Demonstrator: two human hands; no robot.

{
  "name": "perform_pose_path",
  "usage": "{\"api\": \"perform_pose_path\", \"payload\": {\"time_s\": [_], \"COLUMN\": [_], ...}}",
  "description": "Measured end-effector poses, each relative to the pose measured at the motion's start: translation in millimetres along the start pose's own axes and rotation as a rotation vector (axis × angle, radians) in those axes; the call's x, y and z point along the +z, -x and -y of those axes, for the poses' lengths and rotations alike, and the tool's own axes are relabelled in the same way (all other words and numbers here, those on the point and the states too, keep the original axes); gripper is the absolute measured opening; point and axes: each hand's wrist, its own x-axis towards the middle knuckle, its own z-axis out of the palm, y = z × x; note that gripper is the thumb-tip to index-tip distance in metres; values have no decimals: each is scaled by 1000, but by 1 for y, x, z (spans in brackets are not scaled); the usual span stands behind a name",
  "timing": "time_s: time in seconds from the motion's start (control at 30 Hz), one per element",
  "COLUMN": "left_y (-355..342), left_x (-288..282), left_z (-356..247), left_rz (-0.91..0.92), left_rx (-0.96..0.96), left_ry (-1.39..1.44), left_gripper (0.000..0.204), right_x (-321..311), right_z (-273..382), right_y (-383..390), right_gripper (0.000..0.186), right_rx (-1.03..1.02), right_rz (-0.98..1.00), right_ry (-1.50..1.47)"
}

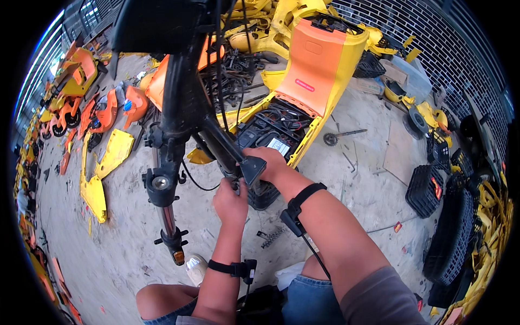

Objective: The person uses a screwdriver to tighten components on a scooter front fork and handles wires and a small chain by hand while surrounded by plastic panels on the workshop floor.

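Observation:
A black bike frame [184, 86] with a front fork [161, 184] and hanging cables stands in front of me. My right hand [269, 161] is closed around the flared black end of a frame tube [252, 169], with most of its fingers hidden behind it. Just below and to the left, my left hand [230, 203] has its fingers closed at the underside of the same tube end; what they pinch is hidden. Past my hands lies an orange and yellow body shell [319, 65], and its open compartment holds black wiring and boxes [281, 130].
Yellow plastic panels [111, 162] and orange parts lie on the concrete floor to the left. A sprocket with a shaft [341, 136] lies right of the shell. Black baskets [425, 189] are stacked at the right. Heaps of metal parts [235, 70] lie at the back.

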Motion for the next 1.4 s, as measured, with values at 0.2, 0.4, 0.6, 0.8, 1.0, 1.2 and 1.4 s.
{"api": "perform_pose_path", "payload": {"time_s": [0.2,0.4,0.6,0.8,1.0,1.2,1.4], "left_y": [-7,-26,-15,-9,-3,1,5], "left_x": [-3,-6,8,20,27,18,6], "left_z": [-16,-15,5,3,1,-2,-17], "left_rz": [244,456,186,221,195,125,299], "left_rx": [-77,-91,-101,-148,-179,-13,-167], "left_ry": [-359,-402,-223,-215,-180,-199,-59], "left_gripper": [31,29,51,17,13,43,29], "right_x": [13,20,20,26,20,14,6], "right_z": [-12,-22,-16,-30,-16,-15,-15], "right_y": [-5,-3,-6,-4,-6,-6,-6], "right_gripper": [31,30,28,21,28,29,24], "right_rx": [13,-39,-64,-165,-90,-120,-85], "right_rz": [-18,-37,-7,-36,-2,34,66], "right_ry": [-36,-84,-31,8,-95,22,103]}}
